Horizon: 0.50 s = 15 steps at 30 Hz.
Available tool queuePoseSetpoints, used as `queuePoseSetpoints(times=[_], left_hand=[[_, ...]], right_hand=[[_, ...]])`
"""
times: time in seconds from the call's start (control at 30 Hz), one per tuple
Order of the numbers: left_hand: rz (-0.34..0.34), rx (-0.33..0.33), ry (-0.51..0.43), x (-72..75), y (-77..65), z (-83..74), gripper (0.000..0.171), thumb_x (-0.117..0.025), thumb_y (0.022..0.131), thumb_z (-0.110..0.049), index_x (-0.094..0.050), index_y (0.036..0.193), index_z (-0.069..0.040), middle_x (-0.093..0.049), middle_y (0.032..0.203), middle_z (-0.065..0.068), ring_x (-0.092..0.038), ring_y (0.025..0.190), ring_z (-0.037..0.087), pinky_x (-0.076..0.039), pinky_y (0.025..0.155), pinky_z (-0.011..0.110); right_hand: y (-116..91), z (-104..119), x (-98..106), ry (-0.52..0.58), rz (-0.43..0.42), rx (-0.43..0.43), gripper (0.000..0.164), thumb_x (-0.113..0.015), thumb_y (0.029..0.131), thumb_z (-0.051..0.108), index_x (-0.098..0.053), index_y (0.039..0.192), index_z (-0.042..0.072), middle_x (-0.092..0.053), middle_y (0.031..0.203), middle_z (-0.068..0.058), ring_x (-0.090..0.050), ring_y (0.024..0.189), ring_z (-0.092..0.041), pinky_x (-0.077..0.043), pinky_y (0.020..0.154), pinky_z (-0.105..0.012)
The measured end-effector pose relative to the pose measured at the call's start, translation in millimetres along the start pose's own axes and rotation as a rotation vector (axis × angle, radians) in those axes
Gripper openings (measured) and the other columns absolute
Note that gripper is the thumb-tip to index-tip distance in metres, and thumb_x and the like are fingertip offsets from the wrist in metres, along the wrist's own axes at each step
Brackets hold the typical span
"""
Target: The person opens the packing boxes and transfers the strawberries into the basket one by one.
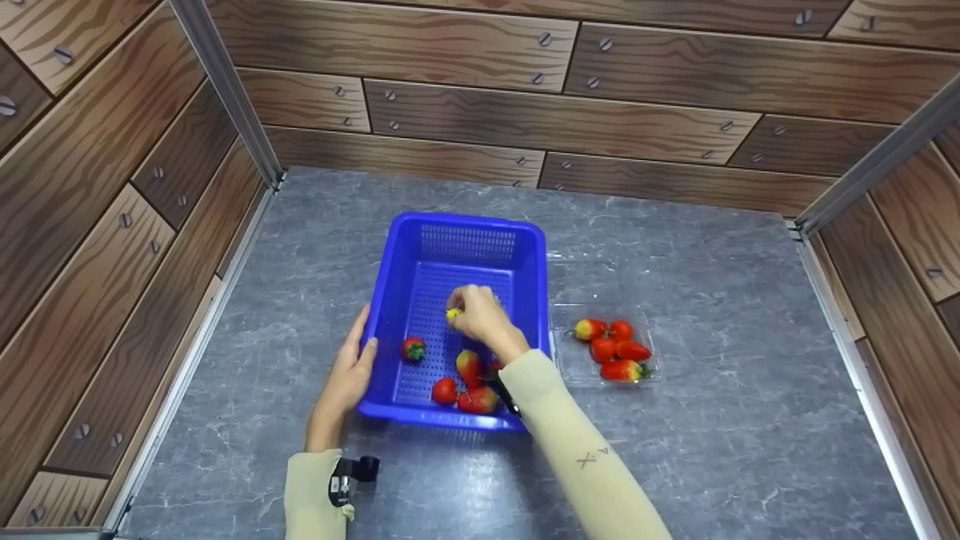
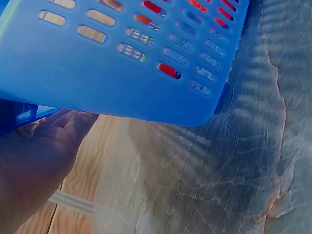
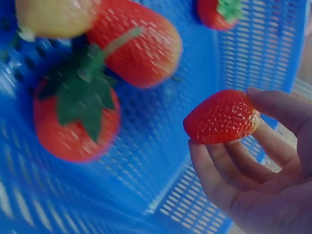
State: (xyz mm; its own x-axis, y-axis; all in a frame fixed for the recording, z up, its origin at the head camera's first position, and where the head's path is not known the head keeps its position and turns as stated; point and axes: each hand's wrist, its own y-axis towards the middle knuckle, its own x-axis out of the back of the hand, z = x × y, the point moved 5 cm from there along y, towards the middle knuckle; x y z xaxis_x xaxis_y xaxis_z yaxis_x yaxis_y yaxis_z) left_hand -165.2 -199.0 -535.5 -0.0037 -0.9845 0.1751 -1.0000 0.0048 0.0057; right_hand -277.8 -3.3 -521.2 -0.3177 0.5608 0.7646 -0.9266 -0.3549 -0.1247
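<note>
Head view: your right hand [image 1: 484, 316] is over the middle of the blue basket [image 1: 469, 218], fingers and thumb pinching a red strawberry [image 3: 222, 117], parted only by its width. Your left hand [image 1: 349, 373] grips the basket at 8 o'clock, thumb at the rim, fingers outside. Loose fruit [image 1: 470, 367] lies in the basket around 6 o'clock, one leafy red piece [image 1: 412, 349] toward 8. Clear tray [image 1: 574, 367] with more fruit [image 1: 604, 350] sits just beside on the counter [image 1: 750, 375], just past 3 o'clock.
</note>
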Motion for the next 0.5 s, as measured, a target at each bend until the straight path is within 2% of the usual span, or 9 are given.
queuePoseSetpoints(times=[0.07,0.13,0.37,0.5], left_hand=[[0.005,-0.002,0.001,-1.3,-2.9,-11.3,0.056,-0.036,0.104,0.002,-0.016,0.156,0.004,-0.019,0.160,0.026,-0.017,0.147,0.041,-0.014,0.120,0.052],[0.008,0.003,0.009,-1.4,-4.0,-14.1,0.056,-0.036,0.104,0.002,-0.016,0.156,0.005,-0.019,0.160,0.026,-0.017,0.147,0.041,-0.014,0.121,0.051],[-0.009,0.000,0.007,3.3,5.4,24.6,0.057,-0.036,0.105,-0.003,-0.016,0.159,-0.006,-0.017,0.163,0.019,-0.017,0.148,0.036,-0.013,0.121,0.051],[-0.004,-0.006,0.002,2.5,6.1,25.7,0.058,-0.037,0.106,-0.004,-0.016,0.160,-0.009,-0.018,0.163,0.018,-0.018,0.148,0.036,-0.015,0.120,0.051]], right_hand=[[-0.7,-4.9,-5.2,-0.023,-0.002,-0.005,0.016,-0.072,0.074,-0.002,-0.073,0.089,0.004,-0.070,0.087,-0.009,-0.063,0.083,-0.023,-0.055,0.078,-0.039],[-1.4,-10.2,-9.2,-0.042,-0.001,-0.017,0.016,-0.073,0.074,-0.001,-0.074,0.089,0.005,-0.069,0.087,-0.008,-0.063,0.083,-0.023,-0.055,0.077,-0.039],[-0.6,-17.1,-14.4,-0.104,-0.006,-0.032,0.015,-0.072,0.075,0.002,-0.074,0.090,0.007,-0.069,0.088,-0.008,-0.064,0.084,-0.026,-0.055,0.077,-0.042],[1.2,-18.3,-17.6,-0.083,0.008,-0.032,0.015,-0.073,0.076,0.001,-0.075,0.089,0.007,-0.070,0.088,-0.008,-0.064,0.084,-0.025,-0.055,0.077,-0.040]])
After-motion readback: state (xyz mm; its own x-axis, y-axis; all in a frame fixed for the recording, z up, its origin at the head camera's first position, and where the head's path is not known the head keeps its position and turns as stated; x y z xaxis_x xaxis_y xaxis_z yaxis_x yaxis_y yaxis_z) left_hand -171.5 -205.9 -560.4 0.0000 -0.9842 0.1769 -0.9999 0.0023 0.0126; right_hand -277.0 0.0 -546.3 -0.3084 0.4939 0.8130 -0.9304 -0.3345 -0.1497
